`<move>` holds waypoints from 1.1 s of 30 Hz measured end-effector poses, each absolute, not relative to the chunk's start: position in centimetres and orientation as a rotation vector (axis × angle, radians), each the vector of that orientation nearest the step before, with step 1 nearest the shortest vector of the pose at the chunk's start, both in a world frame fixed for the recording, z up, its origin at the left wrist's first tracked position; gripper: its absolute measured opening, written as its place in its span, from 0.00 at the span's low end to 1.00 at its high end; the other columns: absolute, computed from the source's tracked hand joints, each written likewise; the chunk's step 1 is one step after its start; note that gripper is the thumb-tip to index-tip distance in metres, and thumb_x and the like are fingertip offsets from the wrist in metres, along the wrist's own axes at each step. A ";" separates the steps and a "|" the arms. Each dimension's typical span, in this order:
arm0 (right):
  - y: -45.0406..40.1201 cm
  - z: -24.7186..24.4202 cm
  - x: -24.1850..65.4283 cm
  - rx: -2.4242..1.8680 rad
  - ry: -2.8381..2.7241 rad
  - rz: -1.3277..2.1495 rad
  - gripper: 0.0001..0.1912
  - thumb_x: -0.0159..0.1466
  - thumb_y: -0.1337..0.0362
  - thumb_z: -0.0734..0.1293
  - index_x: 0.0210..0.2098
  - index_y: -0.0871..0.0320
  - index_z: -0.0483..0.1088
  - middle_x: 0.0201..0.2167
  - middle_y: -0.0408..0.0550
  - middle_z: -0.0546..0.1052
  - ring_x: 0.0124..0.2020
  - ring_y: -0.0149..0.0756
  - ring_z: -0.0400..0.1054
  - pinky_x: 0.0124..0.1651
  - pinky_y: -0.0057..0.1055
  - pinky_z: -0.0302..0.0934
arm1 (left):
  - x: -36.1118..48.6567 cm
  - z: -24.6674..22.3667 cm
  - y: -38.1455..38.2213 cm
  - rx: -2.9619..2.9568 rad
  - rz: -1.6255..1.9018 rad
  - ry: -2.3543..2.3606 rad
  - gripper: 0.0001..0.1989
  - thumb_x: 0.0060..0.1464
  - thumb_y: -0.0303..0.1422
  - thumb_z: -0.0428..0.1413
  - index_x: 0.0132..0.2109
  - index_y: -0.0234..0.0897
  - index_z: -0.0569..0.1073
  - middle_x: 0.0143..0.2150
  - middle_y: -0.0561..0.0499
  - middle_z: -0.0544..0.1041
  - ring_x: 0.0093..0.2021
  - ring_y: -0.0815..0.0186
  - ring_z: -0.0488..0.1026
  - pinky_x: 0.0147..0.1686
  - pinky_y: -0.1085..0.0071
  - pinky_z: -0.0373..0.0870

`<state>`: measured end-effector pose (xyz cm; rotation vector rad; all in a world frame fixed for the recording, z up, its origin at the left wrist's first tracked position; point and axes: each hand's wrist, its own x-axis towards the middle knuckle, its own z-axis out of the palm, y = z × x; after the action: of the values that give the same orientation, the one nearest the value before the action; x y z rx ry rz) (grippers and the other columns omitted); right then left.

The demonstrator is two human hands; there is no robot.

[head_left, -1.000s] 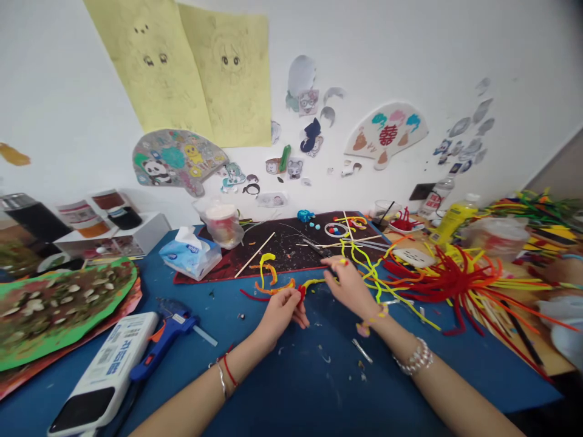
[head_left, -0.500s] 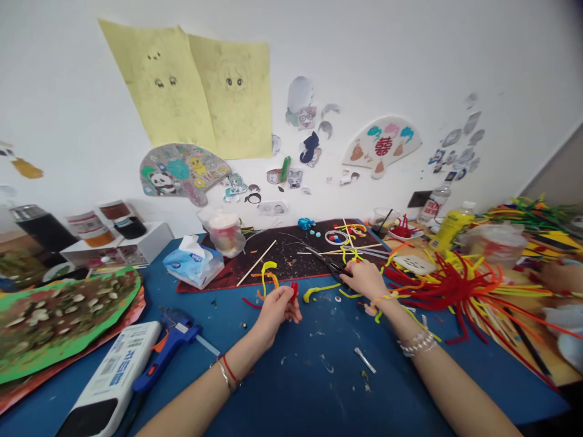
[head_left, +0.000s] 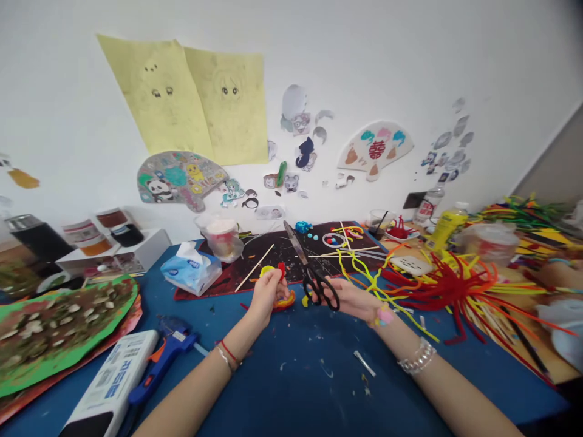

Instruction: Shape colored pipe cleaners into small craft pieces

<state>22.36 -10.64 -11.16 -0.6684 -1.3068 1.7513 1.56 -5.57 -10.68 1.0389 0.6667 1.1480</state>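
Observation:
My left hand (head_left: 268, 296) is closed, with a short red fuzzy stem (head_left: 281, 269) pinched between thumb and fingers. Close behind it a yellow fuzzy stem (head_left: 266, 271) shows, and an orange-red one (head_left: 286, 301) lies by the fingertips; whether they are joined is hidden. My right hand (head_left: 350, 298) grips black-handled scissors (head_left: 320, 287) by the finger loops. Their blades (head_left: 295, 240) point up and away, and they look closed. Bits of yellow stem (head_left: 306, 299) lie just left of the loops.
Loose red, orange and yellow stems (head_left: 450, 285) spread over the right side. A blue glue gun (head_left: 166, 364) and white power strip (head_left: 112, 379) lie front left. Behind are a tissue pack (head_left: 191, 270), a cup (head_left: 223, 237) and wooden sticks (head_left: 254, 268). Another person's arm (head_left: 558, 273) shows at far right.
My right hand has picked the scissors up off the dark mat and brought them left, nearer my left hand. My left hand, still pinching the red stem, has shifted slightly up and left.

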 end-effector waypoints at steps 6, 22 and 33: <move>-11.5 -11.0 20.8 -0.626 -1.224 1.786 0.19 0.50 0.67 0.71 0.40 0.61 0.65 0.30 0.43 0.66 0.30 0.26 0.62 0.34 0.25 0.54 | 4.2 -9.1 -4.1 1.053 1.169 0.574 0.13 0.47 0.40 0.55 0.30 0.35 0.63 0.23 0.57 0.66 0.16 0.75 0.65 0.16 0.79 0.60; -13.6 -12.0 16.6 -0.649 -1.804 1.567 0.22 0.58 0.43 0.54 0.30 0.56 0.53 0.28 0.43 0.58 0.27 0.30 0.52 0.35 0.32 0.51 | 1.1 -6.0 -5.7 1.242 1.165 0.574 0.14 0.50 0.42 0.52 0.30 0.35 0.62 0.19 0.58 0.64 0.14 0.76 0.63 0.14 0.81 0.57; -12.7 -14.0 16.6 -0.660 -1.676 1.612 0.23 0.57 0.41 0.54 0.29 0.57 0.54 0.26 0.41 0.57 0.25 0.27 0.53 0.31 0.29 0.49 | 0.8 -5.7 -5.6 1.243 1.260 0.521 0.12 0.52 0.39 0.51 0.30 0.35 0.61 0.24 0.57 0.64 0.15 0.78 0.63 0.15 0.81 0.58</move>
<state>16.62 -12.66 -13.98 -0.6597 -1.6764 1.6122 0.80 -5.59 -5.67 1.2432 0.5211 1.2601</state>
